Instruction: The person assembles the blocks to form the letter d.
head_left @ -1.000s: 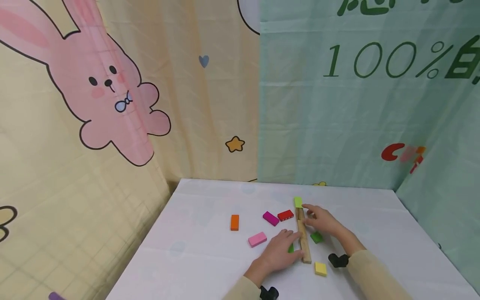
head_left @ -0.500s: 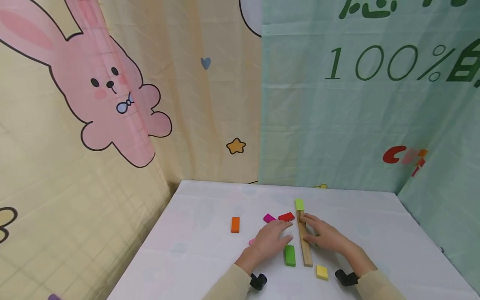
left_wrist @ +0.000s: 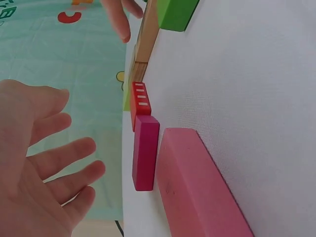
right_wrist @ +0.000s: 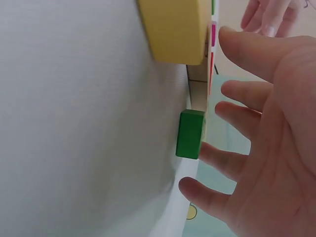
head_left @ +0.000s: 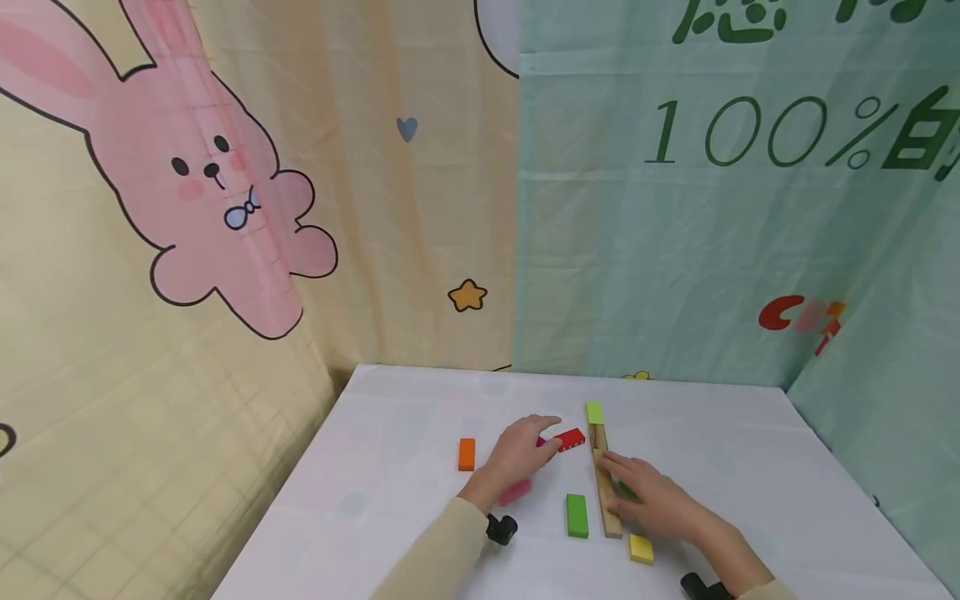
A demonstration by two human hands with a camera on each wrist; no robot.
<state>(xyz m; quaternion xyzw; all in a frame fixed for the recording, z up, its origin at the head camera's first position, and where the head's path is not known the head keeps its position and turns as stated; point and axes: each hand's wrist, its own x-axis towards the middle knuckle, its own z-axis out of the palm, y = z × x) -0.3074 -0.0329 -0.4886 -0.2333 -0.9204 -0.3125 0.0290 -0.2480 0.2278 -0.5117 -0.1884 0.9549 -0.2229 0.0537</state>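
My left hand point(head_left: 513, 454) hovers over the magenta block point(left_wrist: 145, 153), fingers loosely spread and holding nothing. The red block point(head_left: 571, 439), with white marks on one side, lies just right of its fingertips. Under that wrist is a pink block point(left_wrist: 202, 187). My right hand point(head_left: 656, 500) is beside a straight row of plain wooden blocks point(head_left: 604, 492), its fingertips right at the row's side. A lime green block point(head_left: 595, 412) tops the row's far end. In the right wrist view, a dark green block point(right_wrist: 190, 133) stands by the relaxed right fingers.
A green block point(head_left: 577, 515) lies left of the row's near end, and a yellow block point(head_left: 641, 549) lies to its right. An orange block point(head_left: 467, 454) sits farther left on the white table point(head_left: 360, 517). Printed curtains point(head_left: 420, 208) hang behind the table.
My left hand has moved away from the row, left and forward to the magenta block, uncovering the green block. My right hand has slid back along the row toward its near end.
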